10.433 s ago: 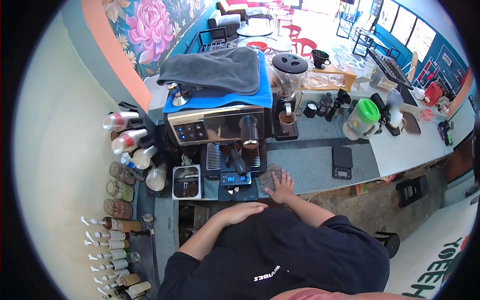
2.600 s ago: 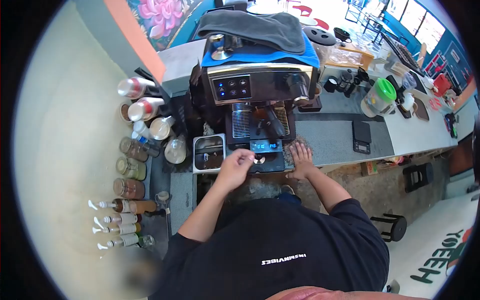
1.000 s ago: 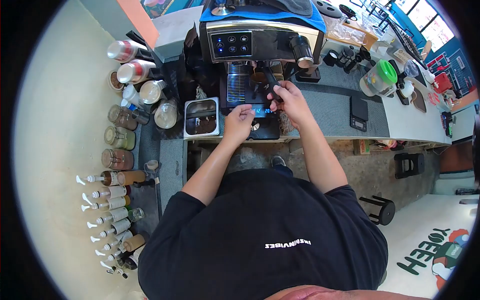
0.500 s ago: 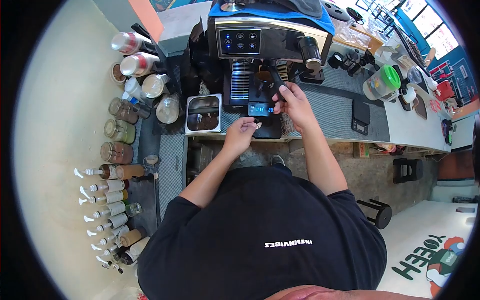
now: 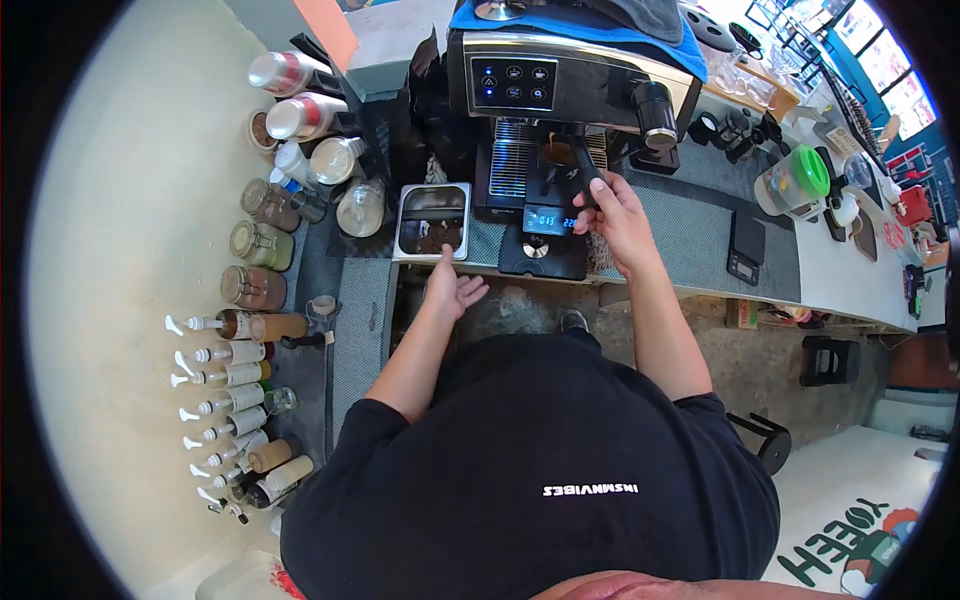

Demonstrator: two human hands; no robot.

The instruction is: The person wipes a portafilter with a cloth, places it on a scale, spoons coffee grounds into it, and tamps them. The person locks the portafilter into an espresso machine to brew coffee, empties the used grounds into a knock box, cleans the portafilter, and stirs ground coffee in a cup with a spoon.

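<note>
Espresso machine (image 5: 580, 80) with a black and chrome front stands at the upper centre of the frame, its dark panel (image 5: 512, 82) showing small lit icons. Below its front, a black portafilter handle (image 5: 582, 180) points down and to the right. The right hand (image 5: 622, 225) has its fingers curled around the lower end of that handle. Just left of the handle, a dark cup (image 5: 556, 172) with brown liquid inside sits on a black scale with a blue lit display (image 5: 549, 220); the fingers partly cover the right end of the display.

The left hand (image 5: 457, 290) is empty and open, palm up with the fingers spread, well apart from the right one. It reaches the near rim of a rectangular stainless-steel container (image 5: 407, 225) holding dark brown grounds (image 5: 430, 238); whether a fingertip touches the rim cannot be told.

Between the hands, a round silver metal piece (image 5: 536, 250) rests on a black mat (image 5: 560, 266) at the edge of the counter (image 5: 690, 235), with a rumpled brown cloth (image 5: 600, 254) just to its right, partly behind the right wrist. Farther right on the counter are a second, unlit black scale (image 5: 747, 245) and a clear pitcher with a bright green lid (image 5: 792, 184). Clip-top glass jars (image 5: 262, 244) and pump-top bottles (image 5: 238, 375) line the left side of the frame, and a blue cloth (image 5: 600, 35) lies on top of the machine.
</note>
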